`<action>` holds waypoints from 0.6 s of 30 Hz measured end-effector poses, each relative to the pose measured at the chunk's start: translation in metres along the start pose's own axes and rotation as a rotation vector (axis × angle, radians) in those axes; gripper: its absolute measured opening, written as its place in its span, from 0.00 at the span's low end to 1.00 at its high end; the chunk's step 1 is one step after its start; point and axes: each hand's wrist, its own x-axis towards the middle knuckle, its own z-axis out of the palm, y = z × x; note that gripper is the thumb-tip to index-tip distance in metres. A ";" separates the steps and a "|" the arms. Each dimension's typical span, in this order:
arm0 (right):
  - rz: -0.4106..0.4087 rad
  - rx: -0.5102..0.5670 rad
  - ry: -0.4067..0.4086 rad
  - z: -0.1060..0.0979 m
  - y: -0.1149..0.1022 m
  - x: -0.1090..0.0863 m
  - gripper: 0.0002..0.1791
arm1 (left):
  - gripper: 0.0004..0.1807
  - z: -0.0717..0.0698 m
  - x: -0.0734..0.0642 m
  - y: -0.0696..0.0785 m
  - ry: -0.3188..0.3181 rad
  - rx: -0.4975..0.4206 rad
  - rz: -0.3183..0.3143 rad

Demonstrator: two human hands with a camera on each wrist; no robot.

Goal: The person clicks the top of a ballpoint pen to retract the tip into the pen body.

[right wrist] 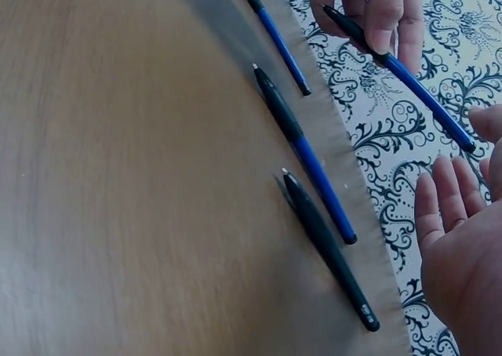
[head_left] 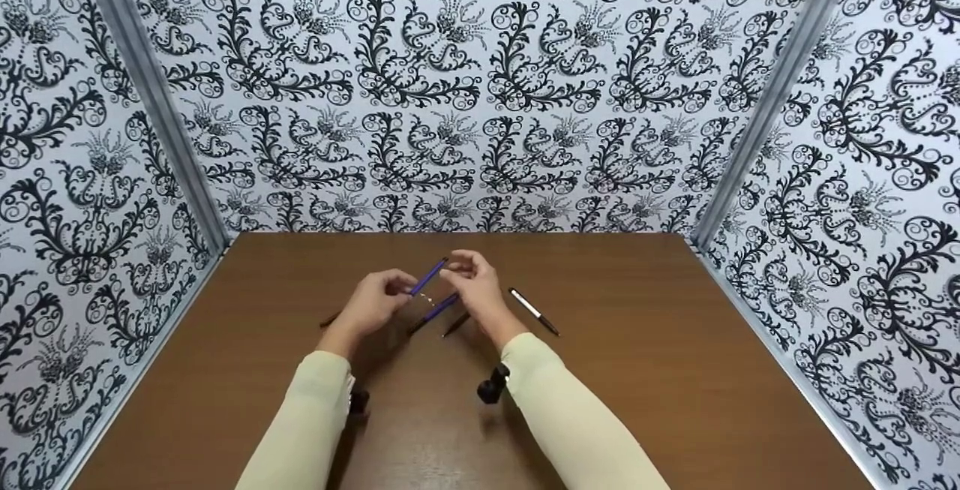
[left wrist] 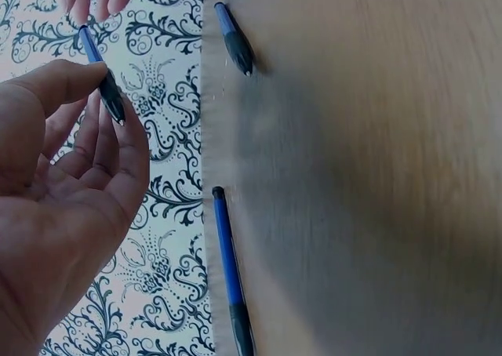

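A blue pen with a black grip (right wrist: 423, 93) is up off the table, pinched near its writing tip between the thumb and fingers of my left hand (head_left: 375, 301). It slants upward toward my right hand (head_left: 478, 284). In the right wrist view, the pen's back end sits close to the right thumb (right wrist: 488, 122), while the right fingers are spread apart below it. Under the hands, a second blue pen (right wrist: 318, 172) lies on the table. Beside it is an all-black pen (right wrist: 329, 250), partly hidden by the right hand in the head view.
A white pen with black ends (head_left: 534, 311) lies right of the right hand. Another blue pen (left wrist: 227, 250) rests on the brown table (head_left: 637, 370), mostly hidden behind the left hand in the head view. Patterned walls (head_left: 465, 137) enclose the table at the back and sides.
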 end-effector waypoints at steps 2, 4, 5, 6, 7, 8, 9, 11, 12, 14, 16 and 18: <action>0.006 0.014 0.000 -0.002 -0.001 0.001 0.23 | 0.11 0.002 0.001 0.000 -0.002 -0.005 0.007; 0.009 0.028 0.002 -0.003 -0.001 0.002 0.23 | 0.11 0.004 0.002 0.001 -0.002 -0.013 0.006; 0.009 0.038 0.007 -0.005 -0.001 0.003 0.23 | 0.11 0.004 0.002 0.002 -0.001 -0.016 0.009; 0.009 0.048 0.010 -0.006 -0.001 0.003 0.23 | 0.11 0.005 0.002 0.003 -0.001 -0.020 0.010; 0.008 0.060 0.015 -0.007 -0.002 0.003 0.23 | 0.11 0.006 0.002 0.004 -0.001 -0.020 0.020; 0.013 0.080 0.017 -0.008 -0.002 0.003 0.23 | 0.12 0.007 0.002 0.005 0.000 -0.026 0.023; 0.015 0.102 0.020 -0.009 -0.002 0.003 0.23 | 0.12 0.009 0.001 0.006 0.002 -0.030 0.031; 0.020 0.141 0.027 -0.011 -0.004 0.002 0.23 | 0.13 0.011 0.001 0.008 0.006 -0.038 0.045; 0.022 0.156 0.030 -0.012 -0.005 0.002 0.22 | 0.14 0.012 0.001 0.009 0.007 -0.043 0.052; 0.027 0.186 0.038 -0.013 -0.007 0.001 0.22 | 0.15 0.014 0.001 0.012 0.010 -0.060 0.058; 0.024 0.202 0.047 -0.014 -0.008 0.002 0.22 | 0.15 0.016 0.001 0.014 0.010 -0.075 0.063; 0.025 0.225 0.051 -0.013 -0.009 0.002 0.21 | 0.15 0.018 0.001 0.016 0.014 -0.087 0.070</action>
